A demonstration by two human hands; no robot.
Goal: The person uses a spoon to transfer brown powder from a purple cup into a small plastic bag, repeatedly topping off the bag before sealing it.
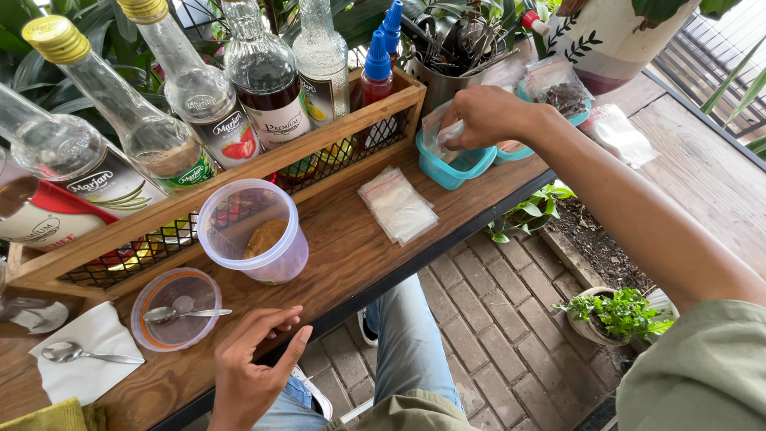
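Observation:
My right hand point(477, 116) reaches across the wooden counter point(343, 239) and pinches a small clear plastic bag point(444, 132) at a teal tub point(452, 169). My left hand point(251, 363) rests at the counter's near edge, fingers loosely apart, holding nothing. It is nearest a round clear lid point(177, 329) with a metal spoon point(185, 314) lying on it. A clear plastic container point(255, 231) with brown powder inside stands just beyond. A stack of clear bags point(396, 205) lies flat between the container and the teal tub.
A wooden crate point(239, 172) holds several syrup bottles and red squeeze bottles with blue caps. A second spoon point(89, 353) lies on a white napkin at left. A metal cup of utensils point(451, 64), more bags, potted plants and brick paving lie around.

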